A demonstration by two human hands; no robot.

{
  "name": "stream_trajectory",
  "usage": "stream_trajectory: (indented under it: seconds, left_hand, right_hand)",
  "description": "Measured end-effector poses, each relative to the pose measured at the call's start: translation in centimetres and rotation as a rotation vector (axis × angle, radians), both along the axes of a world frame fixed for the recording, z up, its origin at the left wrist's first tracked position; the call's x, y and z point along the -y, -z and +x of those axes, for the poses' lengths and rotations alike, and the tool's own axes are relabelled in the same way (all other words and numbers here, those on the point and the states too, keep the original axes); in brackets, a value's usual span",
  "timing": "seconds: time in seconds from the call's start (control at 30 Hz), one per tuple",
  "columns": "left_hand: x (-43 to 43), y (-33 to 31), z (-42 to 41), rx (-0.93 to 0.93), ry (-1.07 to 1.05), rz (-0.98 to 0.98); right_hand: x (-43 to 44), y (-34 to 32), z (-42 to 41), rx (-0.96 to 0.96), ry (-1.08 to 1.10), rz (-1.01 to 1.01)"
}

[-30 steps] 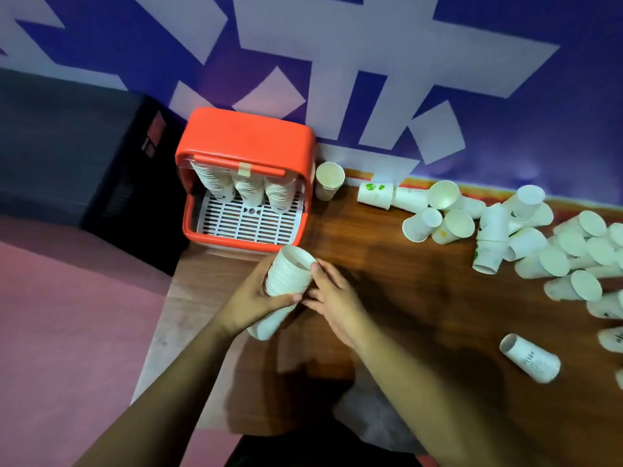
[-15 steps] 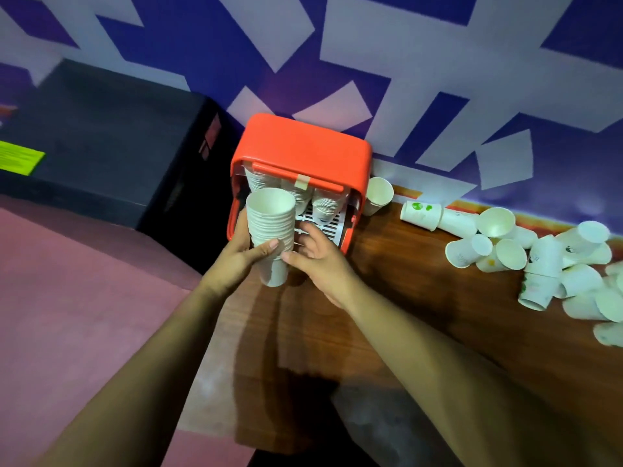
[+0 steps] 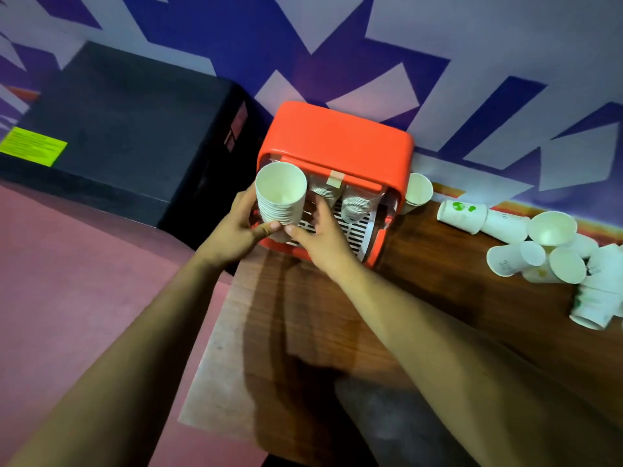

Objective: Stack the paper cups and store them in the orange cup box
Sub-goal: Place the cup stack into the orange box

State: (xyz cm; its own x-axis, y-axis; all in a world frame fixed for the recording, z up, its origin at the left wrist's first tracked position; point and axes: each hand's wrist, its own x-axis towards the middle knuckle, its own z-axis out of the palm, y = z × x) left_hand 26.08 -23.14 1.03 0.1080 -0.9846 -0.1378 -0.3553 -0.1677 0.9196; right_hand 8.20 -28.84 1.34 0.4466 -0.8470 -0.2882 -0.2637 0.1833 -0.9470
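Orange cup box (image 3: 337, 143) gapes open; left hand (image 3: 236, 227) grips the paper cup stack (image 3: 281, 197) upright before it, while right hand (image 3: 320, 234), fingers relaxed, steadies its base, seemingly for insertion.

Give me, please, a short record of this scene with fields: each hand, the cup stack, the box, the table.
left hand: grips the stack of paper cups, mouth up
right hand: fingers relaxed, thumb at the stack's lower end
stack position: in front of the left part of the orange cup box opening, not yet inside
box contents: at least two stored stacks visible
table: loose cups heaped at the right; one single cup beside the box
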Motion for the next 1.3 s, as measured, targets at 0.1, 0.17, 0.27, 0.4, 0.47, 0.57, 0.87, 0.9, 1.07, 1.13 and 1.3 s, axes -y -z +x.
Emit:
stream_trajectory:
  seconds: [0.1, 0.17, 0.27, 0.4, 0.47, 0.57, 0.87, 0.9, 1.07, 1.13, 1.3]
  left_hand:
    - [0.3, 0.4, 0.5, 0.082, 0.015, -0.024]
    - [0.3, 1.0, 0.6, 0.099, 0.021, -0.015]
    - [0.4, 2.5, 0.3, 0.094, -0.016, 0.024]
    - [0.5, 3.6, -0.1, 0.168, -0.129, 0.061]
    - [1.0, 3.7, -0.2, 0.161, -0.14, 0.044]
    - [1.5, 4.0, 0.1, 0.098, -0.151, 0.028]
    - [2.2, 4.3, -0.7, 0.153, -0.212, 0.011]
    - [2.1, 4.2, -0.7, 0.169, -0.211, 0.005]
    - [0.5, 3.6, -0.7, 0.146, -0.234, 0.051]
    - [-0.9, 3.1, -1.1, 0.126, -0.317, 0.088]
    - [-5.3, 2.0, -5.2, 0.098, -0.285, 0.109]
  right_hand:
    - [0.4, 0.4, 0.6, -0.021, 0.001, -0.028]
    - [0.5, 1.0, 0.8, -0.06, -0.018, -0.034]
    - [0.6, 1.7, 1.0, -0.137, -0.062, -0.036]
    - [1.2, 2.8, 1.6, -0.193, -0.07, -0.043]
    - [1.5, 3.2, 2.0, -0.192, -0.064, -0.048]
    - [1.9, 3.8, 2.4, -0.197, -0.051, -0.054]
    - [2.5, 4.6, 2.4, -0.212, -0.002, -0.063]
    - [2.5, 4.6, 2.4, -0.217, -0.007, -0.069]
    - [1.9, 3.5, 1.0, -0.321, -0.055, -0.042]
    - [1.0, 2.3, -0.9, -0.344, -0.059, -0.052]
    - [-1.7, -1.5, -9.8, -0.509, -0.047, -0.198]
